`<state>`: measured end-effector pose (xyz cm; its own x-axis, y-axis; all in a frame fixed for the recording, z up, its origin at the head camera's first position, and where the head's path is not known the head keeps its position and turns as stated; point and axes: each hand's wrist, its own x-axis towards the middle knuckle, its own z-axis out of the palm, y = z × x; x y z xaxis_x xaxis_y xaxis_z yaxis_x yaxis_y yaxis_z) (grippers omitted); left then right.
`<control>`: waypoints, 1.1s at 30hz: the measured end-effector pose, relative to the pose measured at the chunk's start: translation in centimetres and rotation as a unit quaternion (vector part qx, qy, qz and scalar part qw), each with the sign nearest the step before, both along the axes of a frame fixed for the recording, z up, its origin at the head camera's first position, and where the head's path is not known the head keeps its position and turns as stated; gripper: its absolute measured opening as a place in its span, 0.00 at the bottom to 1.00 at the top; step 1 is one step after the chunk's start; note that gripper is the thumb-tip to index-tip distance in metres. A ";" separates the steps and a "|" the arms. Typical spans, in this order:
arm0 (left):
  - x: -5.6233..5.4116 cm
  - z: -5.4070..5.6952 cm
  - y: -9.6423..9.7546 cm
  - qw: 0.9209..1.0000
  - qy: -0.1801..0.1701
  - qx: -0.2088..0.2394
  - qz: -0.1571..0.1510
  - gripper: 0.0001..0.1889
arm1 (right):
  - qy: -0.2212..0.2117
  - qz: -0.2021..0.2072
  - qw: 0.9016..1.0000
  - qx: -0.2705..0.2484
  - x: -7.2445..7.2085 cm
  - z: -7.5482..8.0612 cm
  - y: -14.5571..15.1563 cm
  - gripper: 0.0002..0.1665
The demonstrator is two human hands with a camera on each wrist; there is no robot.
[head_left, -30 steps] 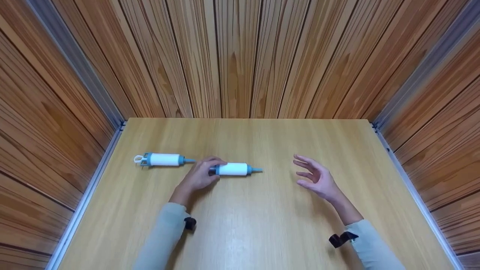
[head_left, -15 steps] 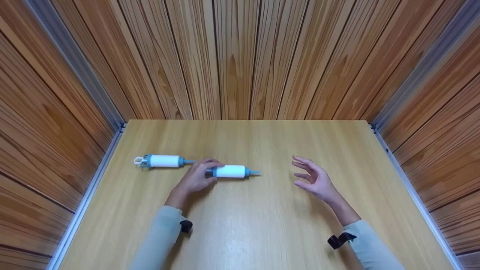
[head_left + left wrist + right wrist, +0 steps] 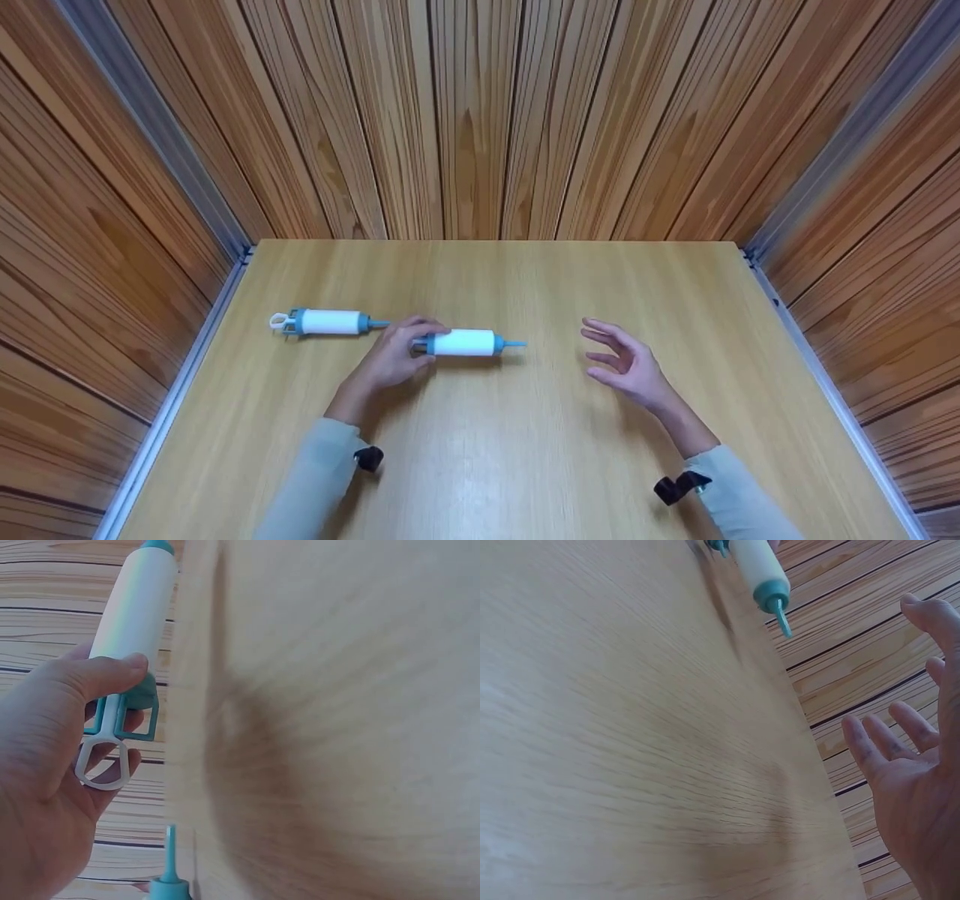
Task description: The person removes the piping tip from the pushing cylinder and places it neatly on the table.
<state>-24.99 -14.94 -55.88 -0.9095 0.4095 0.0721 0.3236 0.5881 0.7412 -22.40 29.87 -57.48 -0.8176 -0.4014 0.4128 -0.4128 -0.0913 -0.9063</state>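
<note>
A syringe (image 3: 463,343) lies level just left of the middle of the head view, its thin tip pointing right, and the left hand (image 3: 397,354) grips its rear end, thumb on the barrel and fingers behind. Little has changed over the last second: syringe and left hand keep almost the same place, while the shadow under the barrel now looks a little more separate, which suggests it is being held just above the worktop (image 3: 480,442) rather than resting there. The right hand (image 3: 630,367), right of centre, has sunk slightly in the frame; its grip is empty, fingers spread and loosely bent, well apart from the syringe, so the work in hand seems to rest with the left alone. The barrel is a smooth white cylinder, probably plastic, capped in blue-green at both ends, narrowing to a slim rod-like tip; the left wrist view shows a squared blue-green guard (image 3: 142,720) and a rounded white ring (image 3: 103,763) at the rear. A matching second syringe (image 3: 331,322) lies on the worktop at centre left, pointing the same way. The worktop is pale, glossy, fine-grained wood; beyond it rises a wall (image 3: 480,120) of darker, boldly streaked planks, with a grey metal rail (image 3: 172,405) down the left edge.
</note>
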 end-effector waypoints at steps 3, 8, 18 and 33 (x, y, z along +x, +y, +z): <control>0.3 0.4 0.2 1.000 0.000 0.009 -0.004 0.27 | -0.004 0.003 1.000 -0.003 0.1 -0.1 0.0 0.44; 0.5 1.0 0.3 1.000 0.001 0.021 -0.015 0.27 | -0.004 0.002 1.000 -0.003 0.2 -0.2 -0.2 0.44; 1.2 2.0 0.6 0.999 0.022 0.041 -0.023 0.26 | -0.002 -0.001 1.000 0.006 0.3 -0.2 -0.7 0.43; 1.5 3.8 1.9 0.998 0.018 0.052 -0.020 0.26 | 0.008 0.001 1.000 0.001 0.3 0.4 -1.8 0.43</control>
<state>-23.50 -13.05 -52.07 -0.8890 0.4335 0.1473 0.3717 0.4954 0.7851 -22.09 28.10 -57.07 -0.8105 -0.4033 0.4249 -0.4271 -0.0897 -0.8998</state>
